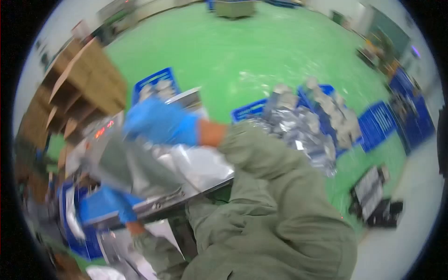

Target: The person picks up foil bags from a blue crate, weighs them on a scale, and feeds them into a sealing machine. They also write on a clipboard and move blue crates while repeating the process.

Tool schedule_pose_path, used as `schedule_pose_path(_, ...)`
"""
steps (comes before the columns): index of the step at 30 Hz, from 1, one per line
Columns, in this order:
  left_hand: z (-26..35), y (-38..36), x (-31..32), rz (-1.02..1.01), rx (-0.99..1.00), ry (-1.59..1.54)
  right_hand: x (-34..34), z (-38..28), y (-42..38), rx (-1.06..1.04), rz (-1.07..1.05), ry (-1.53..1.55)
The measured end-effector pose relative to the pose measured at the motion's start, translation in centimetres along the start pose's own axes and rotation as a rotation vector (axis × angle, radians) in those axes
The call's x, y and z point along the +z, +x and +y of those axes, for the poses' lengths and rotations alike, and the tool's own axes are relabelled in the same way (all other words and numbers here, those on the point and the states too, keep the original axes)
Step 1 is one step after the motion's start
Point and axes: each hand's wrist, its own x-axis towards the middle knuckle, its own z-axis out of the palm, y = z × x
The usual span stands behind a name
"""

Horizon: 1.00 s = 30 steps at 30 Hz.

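Observation:
My right hand (161,122), in a blue glove, reaches across the bench and is closed at the upper edge of a silver foil bag (133,163). The bag hangs tilted below it and is smeared by motion. Lower down, my left hand (119,205), also blue-gloved, is close to the bag's lower left side. Its fingers are blurred and partly hidden, so I cannot see whether it touches the bag. Behind the bag, red digits glow on a display (103,129). White and silver sheet material (200,163) lies on the bench beside the bag.
Stacked cardboard boxes (88,79) stand at the left. Blue crates (252,111) rest on the green floor (224,56), with several silver foil bags (298,130) on and around them. Another blue crate (79,242) stands at lower left. A dark device (378,200) sits at right.

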Motion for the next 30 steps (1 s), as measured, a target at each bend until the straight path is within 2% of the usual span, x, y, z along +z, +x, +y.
schedule_pose_path(1,-0.3,-0.3,-1.6,0.07,-0.051,-0.01,0.9,-1.3,-0.3,0.078,-0.109,-0.137)
schedule_pose_path(2,0.9,-0.8,-1.0,0.101,-0.094,-0.059,3.4,-1.2,-1.3,0.084,-0.111,-0.193)
schedule_pose_path(4,2.2,-1.5,-1.0,0.151,-0.146,-0.076,4.7,-2.9,-2.3,0.256,0.0,0.028)
schedule_pose_path(5,2.4,-2.0,-1.1,0.163,-0.163,-0.082,4.4,-4.3,-2.7,0.265,-0.004,0.004)
schedule_pose_path(6,2.6,-2.2,-0.9,0.169,-0.175,-0.083,3.9,-6.0,-2.9,0.387,0.194,0.192)
schedule_pose_path(8,2.7,-2.4,-0.7,0.174,-0.194,-0.079,4.8,-8.1,-3.8,0.513,0.398,0.381)
schedule_pose_path(10,2.7,-2.8,-0.3,0.182,-0.203,-0.09,6.5,-8.6,-5.3,0.603,0.497,0.211)
schedule_pose_path(11,2.7,-2.9,-0.2,0.177,-0.21,-0.1,7.4,-8.1,-5.8,0.608,0.496,0.21)
schedule_pose_path(13,2.8,-3.0,0.1,0.17,-0.212,-0.11,8.6,-7.6,-5.9,0.594,0.271,0.159)
schedule_pose_path(16,3.0,-3.0,-0.3,0.153,-0.207,-0.163,9.0,-7.6,-4.8,0.636,0.283,0.306)
schedule_pose_path(18,3.5,-3.0,-0.7,0.139,-0.188,-0.228,10.0,-6.6,-4.5,0.623,0.218,0.311)
schedule_pose_path(20,4.7,-2.5,-0.1,0.112,-0.132,-0.324,10.4,-5.9,-5.1,0.511,0.448,0.212)
schedule_pose_path(21,5.6,-2.1,1.4,0.082,-0.106,-0.37,9.8,-6.0,-5.2,0.693,0.345,0.341)
schedule_pose_path(22,6.8,-1.8,2.4,0.07,-0.069,-0.392,9.8,-6.1,-6.2,0.754,0.525,0.556)
schedule_pose_path(23,7.5,-1.3,2.8,0.105,-0.174,-0.257,11.0,-5.1,-7.5,0.849,0.514,0.624)
schedule_pose_path(24,9.6,-1.2,5.2,0.175,-0.051,-0.175,10.0,-5.1,-7.3,0.9,0.475,0.516)
schedule_pose_path(25,9.0,-0.5,5.5,0.096,-0.106,-0.149,10.2,-4.3,-8.3,0.985,0.476,0.556)
schedule_pose_path(26,10.9,-0.2,6.7,0.117,-0.224,-0.128,9.6,-4.3,-7.9,1.036,0.489,0.557)
schedule_pose_path(29,10.1,0.2,9.1,-0.034,-0.226,-0.183,9.1,-2.7,-8.9,1.118,0.587,0.61)
schedule_pose_path(30,7.9,0.7,9.5,-0.062,-0.231,-0.163,9.1,-2.1,-9.6,1.097,0.55,0.627)
